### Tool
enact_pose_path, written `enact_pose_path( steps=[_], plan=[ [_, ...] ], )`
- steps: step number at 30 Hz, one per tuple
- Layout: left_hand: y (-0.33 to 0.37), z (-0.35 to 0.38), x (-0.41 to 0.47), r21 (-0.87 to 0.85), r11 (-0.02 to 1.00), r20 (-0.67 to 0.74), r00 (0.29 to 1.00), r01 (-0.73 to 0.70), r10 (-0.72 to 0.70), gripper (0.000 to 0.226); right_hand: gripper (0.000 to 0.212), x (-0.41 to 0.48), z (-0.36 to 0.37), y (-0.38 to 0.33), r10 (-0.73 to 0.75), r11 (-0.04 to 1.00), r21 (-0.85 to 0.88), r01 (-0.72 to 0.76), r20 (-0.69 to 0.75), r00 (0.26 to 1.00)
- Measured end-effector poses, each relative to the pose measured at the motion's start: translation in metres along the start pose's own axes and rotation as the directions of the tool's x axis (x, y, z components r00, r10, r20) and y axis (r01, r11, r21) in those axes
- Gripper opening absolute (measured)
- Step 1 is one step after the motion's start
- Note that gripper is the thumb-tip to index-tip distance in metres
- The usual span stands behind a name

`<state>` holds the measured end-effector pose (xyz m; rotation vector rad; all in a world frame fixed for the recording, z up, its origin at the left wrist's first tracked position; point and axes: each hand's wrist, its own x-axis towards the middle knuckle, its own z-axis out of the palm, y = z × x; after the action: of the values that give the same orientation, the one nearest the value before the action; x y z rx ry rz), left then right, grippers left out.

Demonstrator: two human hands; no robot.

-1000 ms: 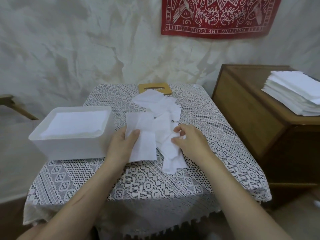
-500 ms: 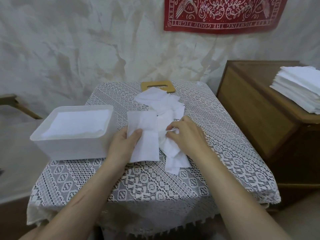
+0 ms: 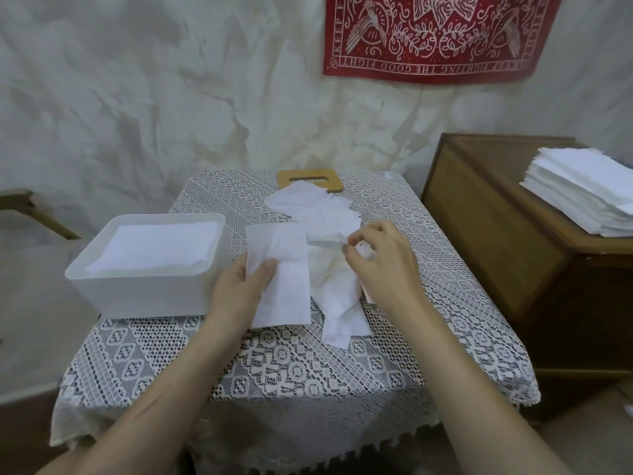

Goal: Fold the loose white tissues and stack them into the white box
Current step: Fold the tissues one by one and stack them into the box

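Observation:
A white box (image 3: 137, 296) stands at the left of the lace-covered table (image 3: 301, 365), with folded white tissues (image 3: 154, 246) stacked inside it. A flat folded tissue (image 3: 284, 293) lies just right of the box. My left hand (image 3: 239, 289) holds its left edge, thumb on top. A heap of loose crumpled tissues (image 3: 325, 228) lies in the table's middle. My right hand (image 3: 380, 265) pinches a crumpled tissue from that heap between thumb and fingers.
A wooden lid with a slot (image 3: 310, 180) lies at the table's far edge, partly under the tissues. A wooden cabinet (image 3: 496, 241) stands to the right with a tall stack of white tissues (image 3: 582, 193) on top. A red cloth (image 3: 435, 36) hangs on the wall.
My right hand has moved up and away from me over the heap, lifting a crumpled tissue in a pinch. My left hand stays on the folded tissue.

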<state>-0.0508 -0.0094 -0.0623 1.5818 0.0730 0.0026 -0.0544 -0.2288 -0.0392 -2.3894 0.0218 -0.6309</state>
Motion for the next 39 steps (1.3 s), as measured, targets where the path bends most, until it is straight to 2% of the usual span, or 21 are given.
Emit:
enact_pose_path(
  steps=[5,9,12,16,20,23,25,26,27,30,31,33,35,39],
  plan=[
    [0.001,0.0,-0.002,-0.004,1.0,0.019,1.0,-0.003,0.003,0.019,0.012,-0.005,0.012,0.013,-0.054,0.998,-0.023,0.058,0.138,0.989],
    [0.002,0.0,-0.001,-0.017,1.0,0.013,1.0,-0.005,0.005,0.017,0.018,0.0,0.016,0.014,-0.071,0.995,-0.062,0.076,0.077,0.995],
    [0.002,0.001,-0.001,-0.025,1.0,0.006,1.0,-0.013,0.013,0.015,0.015,0.003,0.007,0.007,-0.006,0.99,0.139,0.004,0.01,1.0],
    [0.004,0.002,-0.002,-0.058,0.998,0.004,1.0,-0.015,0.015,0.016,0.019,0.007,-0.008,0.0,0.189,0.807,0.563,-0.178,0.041,0.981],
    [0.006,0.004,-0.006,-0.085,0.996,0.025,0.999,-0.025,0.027,0.015,0.015,0.009,-0.017,0.0,0.274,0.67,0.695,-0.263,0.098,0.957],
    [0.008,0.006,-0.008,-0.118,0.993,0.027,0.999,-0.031,0.035,0.014,0.006,0.01,-0.02,0.001,0.343,0.522,0.788,-0.327,0.156,0.926],
    [0.008,0.007,-0.007,-0.145,0.989,0.029,0.999,-0.027,0.031,0.013,0.008,0.011,-0.022,0.006,0.362,0.446,0.831,-0.331,0.171,0.916],
    [0.008,0.007,-0.007,-0.149,0.989,0.032,0.999,-0.027,0.032,0.013,0.008,0.012,-0.021,0.008,0.364,0.447,0.828,-0.338,0.177,0.915],
    [0.008,0.007,-0.006,-0.151,0.988,0.037,0.999,-0.025,0.031,0.013,0.008,0.012,-0.021,0.011,0.364,0.491,0.795,-0.358,0.186,0.913],
    [0.005,0.008,-0.006,-0.163,0.987,0.055,0.998,0.005,0.004,0.017,0.014,0.01,-0.017,0.021,0.358,0.736,0.511,-0.443,0.262,0.896],
    [0.004,0.009,-0.006,-0.169,0.985,0.064,0.998,0.022,-0.011,0.018,0.015,0.009,-0.016,0.024,0.358,0.776,0.429,-0.463,0.305,0.883],
    [0.003,0.01,-0.005,-0.18,0.983,0.083,0.996,0.044,-0.029,0.018,0.014,0.007,-0.017,0.026,0.349,0.8,0.362,-0.478,0.366,0.862],
    [0.003,0.01,-0.004,-0.18,0.982,0.092,0.995,0.054,-0.037,0.02,0.011,0.008,-0.019,0.026,0.34,0.806,0.371,-0.461,0.347,0.874],
    [0.005,0.011,-0.002,-0.197,0.978,0.099,0.994,0.071,-0.052,0.022,0.009,0.01,-0.025,0.019,0.284,0.745,0.575,-0.337,0.183,0.941]
  ],
)
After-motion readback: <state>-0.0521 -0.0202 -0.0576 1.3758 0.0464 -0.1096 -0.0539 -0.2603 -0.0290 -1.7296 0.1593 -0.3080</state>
